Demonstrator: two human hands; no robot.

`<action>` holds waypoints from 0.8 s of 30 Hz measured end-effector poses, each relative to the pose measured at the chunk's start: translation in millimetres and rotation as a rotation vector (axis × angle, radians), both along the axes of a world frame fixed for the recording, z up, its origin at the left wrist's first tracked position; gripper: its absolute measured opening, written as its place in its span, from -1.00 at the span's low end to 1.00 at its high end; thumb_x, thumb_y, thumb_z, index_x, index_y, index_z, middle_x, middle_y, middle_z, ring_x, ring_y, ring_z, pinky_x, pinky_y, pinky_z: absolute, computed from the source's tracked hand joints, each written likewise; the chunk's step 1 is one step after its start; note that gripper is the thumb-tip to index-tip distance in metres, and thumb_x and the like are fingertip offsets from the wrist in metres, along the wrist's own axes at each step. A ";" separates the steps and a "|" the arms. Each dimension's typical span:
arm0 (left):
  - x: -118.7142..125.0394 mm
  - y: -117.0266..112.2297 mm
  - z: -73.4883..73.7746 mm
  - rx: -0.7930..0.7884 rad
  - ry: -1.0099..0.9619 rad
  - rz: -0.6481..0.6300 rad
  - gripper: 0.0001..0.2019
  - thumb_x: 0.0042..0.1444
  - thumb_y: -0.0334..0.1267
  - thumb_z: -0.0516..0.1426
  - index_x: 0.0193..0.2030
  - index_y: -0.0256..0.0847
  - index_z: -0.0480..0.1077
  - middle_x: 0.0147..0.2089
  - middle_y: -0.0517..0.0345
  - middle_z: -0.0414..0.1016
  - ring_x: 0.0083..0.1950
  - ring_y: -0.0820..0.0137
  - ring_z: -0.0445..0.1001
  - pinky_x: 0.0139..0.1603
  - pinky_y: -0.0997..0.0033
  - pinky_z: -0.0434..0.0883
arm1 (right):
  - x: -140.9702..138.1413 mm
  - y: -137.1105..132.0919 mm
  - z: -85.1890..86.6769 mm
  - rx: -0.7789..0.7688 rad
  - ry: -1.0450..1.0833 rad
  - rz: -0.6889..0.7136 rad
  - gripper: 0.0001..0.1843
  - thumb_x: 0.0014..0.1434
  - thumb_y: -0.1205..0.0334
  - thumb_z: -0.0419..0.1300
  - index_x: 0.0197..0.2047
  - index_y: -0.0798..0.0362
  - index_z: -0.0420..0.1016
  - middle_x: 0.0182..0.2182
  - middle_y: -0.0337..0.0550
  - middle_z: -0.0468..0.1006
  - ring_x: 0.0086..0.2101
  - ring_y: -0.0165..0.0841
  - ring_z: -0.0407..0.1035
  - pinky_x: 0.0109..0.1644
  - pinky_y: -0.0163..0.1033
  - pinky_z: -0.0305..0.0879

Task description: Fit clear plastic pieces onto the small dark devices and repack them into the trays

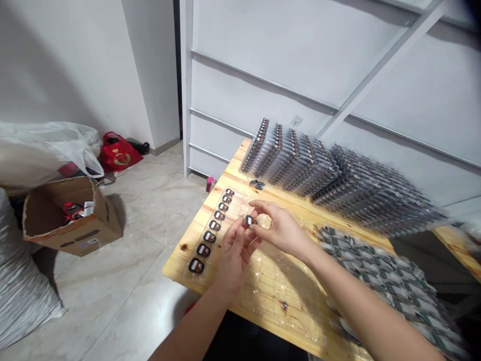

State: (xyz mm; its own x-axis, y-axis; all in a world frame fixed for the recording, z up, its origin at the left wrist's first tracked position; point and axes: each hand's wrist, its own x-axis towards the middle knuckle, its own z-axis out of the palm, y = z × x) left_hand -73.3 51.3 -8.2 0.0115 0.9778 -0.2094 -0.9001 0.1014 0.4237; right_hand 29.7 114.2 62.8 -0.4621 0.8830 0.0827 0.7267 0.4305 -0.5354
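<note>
A small black rounded-square piece [250,220] with a white and reddish-brown face is held up over the table. My right hand [281,228] pinches it between thumb and fingers. My left hand [236,250] is closed around its near side, fingertips touching it. Under both hands lies a clear plastic tray [263,291] with moulded pockets. Down its left edge runs a row of several matching pieces [214,225], faces up. A small dark part [257,184] sits on the wooden table [180,260] just beyond the tray.
Tall stacks of filled clear trays [300,160] line the table's far side. To the right, a mass of grey-and-dark pieces [379,276] covers the surface. An open cardboard box [78,225], a red bag [118,153] and white plastic bags [48,150] stand on the floor at left.
</note>
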 end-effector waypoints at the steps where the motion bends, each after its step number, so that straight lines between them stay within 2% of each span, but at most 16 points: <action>1: 1.8 2.3 0.8 0.029 -0.033 -0.013 -0.65 0.07 -0.23 0.13 0.02 -0.23 0.29 0.05 -0.05 0.33 -0.08 0.35 0.43 -0.03 0.33 0.38 | -1.1 -5.4 2.1 -0.010 -0.009 -0.001 -0.50 -0.04 0.39 0.14 0.03 0.08 0.29 -0.24 -0.21 0.43 -0.17 -0.37 0.30 -0.05 -0.27 0.20; 6: 2.7 0.6 1.1 0.009 -0.048 0.007 -0.70 0.01 -0.28 0.19 -0.10 -0.30 0.39 -0.04 -0.05 0.42 -0.15 0.42 0.46 -0.13 0.53 0.41 | -6.5 -21.1 -1.7 0.026 -0.020 -0.013 -0.49 -0.10 0.48 0.15 -0.01 0.15 0.33 -0.26 -0.12 0.44 -0.17 -0.33 0.30 -0.05 -0.23 0.23; 9: -0.6 -0.4 0.5 -0.013 -0.044 0.047 -0.76 -0.03 -0.31 0.22 -0.18 -0.29 0.43 -0.11 0.00 0.46 -0.17 0.44 0.47 -0.17 0.56 0.43 | -0.9 -13.7 -6.5 -0.012 0.097 0.080 -0.54 -0.06 0.43 0.17 -0.01 0.13 0.34 -0.22 -0.12 0.44 -0.16 -0.35 0.31 -0.05 -0.26 0.25; 12: -4.9 0.4 -0.7 -0.037 -0.045 0.067 -0.77 -0.07 -0.31 0.24 -0.21 -0.26 0.44 -0.17 0.05 0.49 -0.18 0.39 0.49 -0.14 0.49 0.45 | 15.1 21.8 -15.1 -0.124 0.106 0.113 -0.72 0.10 0.30 0.11 -0.08 0.12 0.38 -0.17 -0.15 0.43 -0.18 -0.43 0.34 -0.10 -0.37 0.27; 14: -7.2 0.7 -1.0 -0.061 -0.053 0.065 -0.75 -0.09 -0.31 0.26 -0.21 -0.26 0.44 -0.20 0.06 0.49 -0.18 0.34 0.49 -0.14 0.46 0.46 | 27.8 59.3 -25.7 -0.042 -0.137 -0.077 -0.77 0.14 0.34 0.06 -0.14 0.14 0.42 -0.20 -0.15 0.44 -0.23 -0.45 0.35 -0.15 -0.41 0.26; 15: -7.9 0.6 -1.0 -0.073 -0.059 0.061 -0.74 -0.10 -0.31 0.26 -0.21 -0.26 0.44 -0.19 0.05 0.49 -0.18 0.32 0.49 -0.15 0.45 0.47 | 33.3 79.3 -32.5 -0.006 -0.203 -0.148 -0.76 0.11 0.40 0.06 -0.15 0.17 0.43 -0.21 -0.11 0.45 -0.23 -0.41 0.35 -0.14 -0.37 0.25; 19: -7.3 -1.7 -0.6 -0.129 -0.089 0.041 -0.73 -0.10 -0.32 0.26 -0.20 -0.26 0.44 -0.19 0.03 0.49 -0.22 0.35 0.50 -0.19 0.48 0.48 | 41.0 144.3 -64.6 0.053 -0.342 -0.248 -0.72 0.07 0.42 0.06 -0.14 0.20 0.46 -0.31 -0.01 0.48 -0.25 -0.26 0.35 -0.14 -0.27 0.20; 22: -4.3 -3.5 -1.9 -0.203 -0.099 0.028 -0.72 -0.13 -0.34 0.28 -0.21 -0.27 0.44 -0.21 0.02 0.50 -0.24 0.34 0.51 -0.21 0.47 0.49 | 36.2 166.6 -84.4 0.059 -0.413 -0.247 -0.70 0.05 0.39 0.08 -0.12 0.16 0.46 -0.27 0.00 0.47 -0.24 -0.26 0.34 -0.16 -0.30 0.19; 24: -2.4 -3.4 -3.4 -0.264 -0.096 0.021 -0.71 -0.16 -0.36 0.29 -0.22 -0.29 0.45 -0.21 0.01 0.50 -0.23 0.30 0.51 -0.21 0.45 0.50 | 37.3 172.1 -90.7 0.050 -0.449 -0.219 -0.70 0.04 0.40 0.08 -0.14 0.13 0.47 -0.26 -0.03 0.47 -0.24 -0.28 0.34 -0.16 -0.33 0.18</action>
State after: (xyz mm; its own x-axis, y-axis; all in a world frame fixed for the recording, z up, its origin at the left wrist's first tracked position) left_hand -75.7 47.9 -11.6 0.0242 0.8896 -0.4562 -0.9378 0.1783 0.2980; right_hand 67.0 286.3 -27.9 -0.2662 0.9632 -0.0367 0.9567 0.2594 -0.1320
